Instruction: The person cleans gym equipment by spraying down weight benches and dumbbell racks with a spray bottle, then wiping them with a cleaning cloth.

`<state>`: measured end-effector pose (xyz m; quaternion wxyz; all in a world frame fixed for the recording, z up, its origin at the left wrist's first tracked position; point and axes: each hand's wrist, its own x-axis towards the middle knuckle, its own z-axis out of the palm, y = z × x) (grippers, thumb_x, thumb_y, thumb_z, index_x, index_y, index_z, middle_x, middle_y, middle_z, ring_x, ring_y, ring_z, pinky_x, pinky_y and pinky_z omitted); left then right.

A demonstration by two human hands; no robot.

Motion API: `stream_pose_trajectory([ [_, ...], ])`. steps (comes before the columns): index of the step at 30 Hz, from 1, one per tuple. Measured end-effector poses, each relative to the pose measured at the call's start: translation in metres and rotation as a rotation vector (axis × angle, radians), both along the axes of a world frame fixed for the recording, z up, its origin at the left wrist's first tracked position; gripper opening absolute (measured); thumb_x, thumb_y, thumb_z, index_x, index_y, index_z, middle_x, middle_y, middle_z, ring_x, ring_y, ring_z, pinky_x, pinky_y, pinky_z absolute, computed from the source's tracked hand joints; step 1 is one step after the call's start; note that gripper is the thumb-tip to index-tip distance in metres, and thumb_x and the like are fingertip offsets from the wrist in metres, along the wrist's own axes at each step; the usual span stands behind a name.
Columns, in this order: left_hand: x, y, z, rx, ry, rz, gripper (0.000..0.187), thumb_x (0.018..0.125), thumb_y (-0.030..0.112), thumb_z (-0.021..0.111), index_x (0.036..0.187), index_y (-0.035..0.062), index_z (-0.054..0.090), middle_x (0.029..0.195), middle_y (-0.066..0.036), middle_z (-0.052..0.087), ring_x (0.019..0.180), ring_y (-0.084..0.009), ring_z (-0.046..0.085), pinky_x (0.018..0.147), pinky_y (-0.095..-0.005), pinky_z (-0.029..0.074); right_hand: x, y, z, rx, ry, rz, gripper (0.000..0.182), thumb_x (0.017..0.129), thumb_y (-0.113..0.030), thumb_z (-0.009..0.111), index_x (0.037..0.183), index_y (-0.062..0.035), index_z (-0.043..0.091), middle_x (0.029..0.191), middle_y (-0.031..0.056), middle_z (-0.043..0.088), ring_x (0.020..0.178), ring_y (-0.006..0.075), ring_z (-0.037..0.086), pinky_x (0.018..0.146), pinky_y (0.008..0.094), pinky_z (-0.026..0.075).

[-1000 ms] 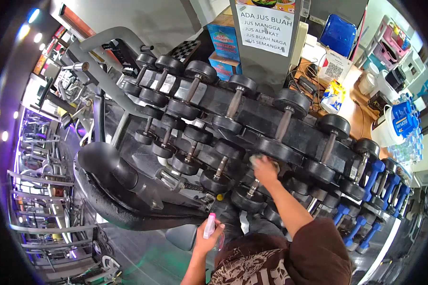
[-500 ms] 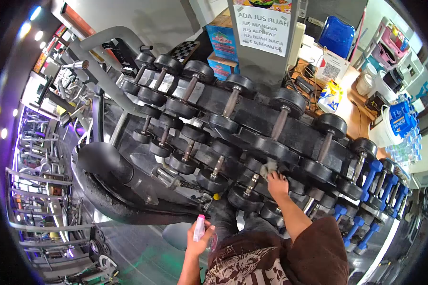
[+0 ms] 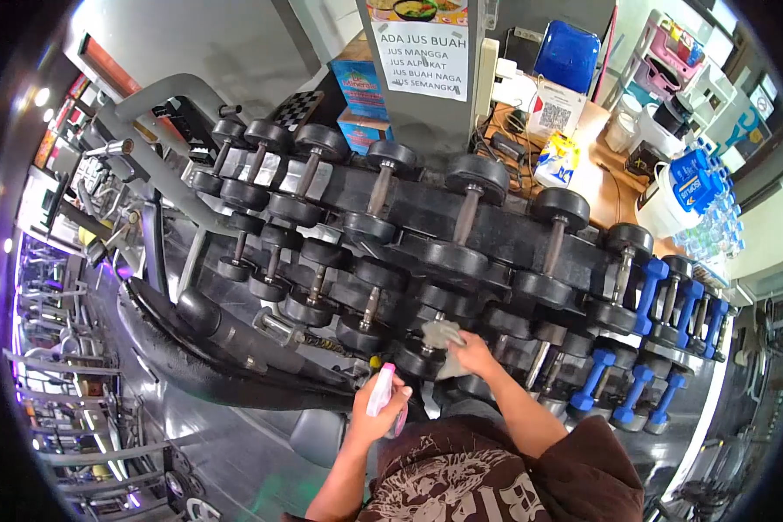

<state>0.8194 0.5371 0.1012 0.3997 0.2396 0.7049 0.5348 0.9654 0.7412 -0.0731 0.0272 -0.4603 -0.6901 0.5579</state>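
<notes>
— What's in the left hand (image 3: 376, 416)?

— A small spray bottle (image 3: 383, 393), held upright. It has a pink top and a pale, whitish body, and the fingers are curled shut around it. It sits low in the view, just in front of the person's chest and close to the lowest row of the dumbbell rack (image 3: 409, 209).

— And the right hand (image 3: 477, 354)?

— It is pressing a cloth (image 3: 442, 335) against a black dumbbell (image 3: 422, 358) in the bottom row. The cloth is grey, crumpled and soft-looking, bunched under the palm, with a loose corner sticking up toward the left. The fingers are closed over it, gripping the fabric against the round head of the weight.

— How far apart are the two hands?

— Near each other, the bottle just below and left of the cloth, not touching.

— What does the rack look like?

— Dark, tilted tiers carrying pairs of black round-headed dumbbells with metal handles, bigger ones on the upper row. At the right end stand smaller blue dumbbells (image 3: 648, 291) in a group.

— Anything behind it?

— A pillar with a printed juice sign (image 3: 424, 52), a blue carton (image 3: 361, 83) at its foot, and a wooden table (image 3: 622, 196) carrying a yellow-and-white packet (image 3: 555, 159) and a white bucket with a blue label (image 3: 674, 200). To the left, a black padded bench (image 3: 200, 335) runs alongside the rack.
</notes>
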Motion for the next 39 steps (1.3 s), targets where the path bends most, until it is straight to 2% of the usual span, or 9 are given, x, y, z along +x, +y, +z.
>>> stream_pose_trajectory([
  [3,-0.002,0.025,0.022,0.011,0.027,-0.071,0.016,0.092,0.013,0.074,0.095,0.0048,0.061,0.075,0.002,0.061,0.066,-0.0062,0.058,0.061,-0.0246,0.047,0.020,-0.001,0.051,-0.139,0.016,0.070,0.040,0.095,-0.033,0.068,0.120,-0.0024,0.067,0.105,0.0180,0.073,0.094,0.0241,0.067,0.087,0.0371,0.051],
  [11,0.000,0.050,0.026,0.104,-0.057,-0.104,0.014,0.092,0.005,0.073,0.099,0.0023,0.060,0.081,0.000,0.062,0.072,-0.0082,0.061,0.064,-0.0251,0.049,0.060,0.020,0.089,-0.069,0.111,-0.181,0.029,0.092,-0.025,0.072,0.107,-0.0003,0.069,0.097,0.0167,0.071,0.092,0.0262,0.068,0.081,0.0369,0.051],
  [16,-0.004,0.037,0.034,0.073,0.082,-0.100,0.017,0.090,0.007,0.075,0.099,0.0019,0.062,0.083,-0.001,0.064,0.073,-0.0086,0.061,0.067,-0.0253,0.049,-0.006,0.035,0.162,0.738,0.337,-0.097,0.027,0.080,-0.005,0.073,0.106,-0.0067,0.070,0.103,0.0148,0.062,0.095,0.0395,0.062,0.081,0.0437,0.053],
  [19,-0.007,0.030,0.024,0.043,0.067,-0.049,0.018,0.090,0.012,0.076,0.097,0.0036,0.062,0.077,0.001,0.061,0.069,-0.0065,0.058,0.063,-0.0246,0.046,-0.080,0.054,0.182,1.163,0.123,0.255,0.022,0.079,-0.018,0.067,0.100,-0.0178,0.074,0.109,0.0063,0.061,0.106,0.0298,0.058,0.088,0.0472,0.047],
  [22,-0.006,0.032,0.035,0.070,0.077,-0.016,0.018,0.090,0.012,0.076,0.096,0.0040,0.062,0.075,0.001,0.060,0.067,-0.0068,0.057,0.061,-0.0247,0.046,-0.134,0.075,0.140,1.509,-0.156,0.595,0.021,0.081,-0.024,0.062,0.095,-0.0155,0.075,0.113,0.0028,0.060,0.108,0.0259,0.055,0.087,0.0458,0.045],
  [25,-0.006,0.025,0.044,0.102,0.009,0.054,0.017,0.089,0.007,0.076,0.097,0.0032,0.062,0.076,0.000,0.062,0.068,-0.0083,0.061,0.062,-0.0255,0.048,-0.123,0.094,0.146,1.523,-0.013,0.596,0.024,0.077,-0.026,0.066,0.099,-0.0183,0.074,0.116,0.0006,0.061,0.103,0.0236,0.056,0.084,0.0434,0.046],
  [31,-0.018,0.001,0.016,0.114,0.087,0.148,0.016,0.089,0.003,0.074,0.099,0.0005,0.062,0.080,-0.003,0.064,0.068,-0.0116,0.064,0.062,-0.0282,0.052,-0.047,0.103,0.143,1.168,0.188,0.182,0.031,0.077,-0.018,0.079,0.107,-0.0126,0.071,0.117,0.0125,0.058,0.097,0.0353,0.060,0.076,0.0449,0.054],
  [36,-0.022,-0.013,0.002,0.129,0.019,0.207,0.018,0.089,0.005,0.076,0.099,0.0012,0.062,0.078,-0.002,0.063,0.067,-0.0104,0.064,0.062,-0.0271,0.051,-0.032,0.085,0.106,0.856,0.391,-0.161,0.024,0.086,-0.011,0.076,0.108,-0.0045,0.068,0.112,0.0187,0.055,0.097,0.0412,0.060,0.080,0.0461,0.053],
  [39,-0.025,-0.024,-0.015,0.092,0.174,0.180,0.017,0.089,0.005,0.075,0.099,0.0007,0.062,0.078,-0.002,0.063,0.067,-0.0102,0.063,0.062,-0.0272,0.051,-0.046,0.080,0.111,0.890,0.406,-0.214,0.024,0.082,-0.011,0.076,0.105,-0.0069,0.069,0.109,0.0156,0.056,0.096,0.0403,0.060,0.081,0.0470,0.051],
])
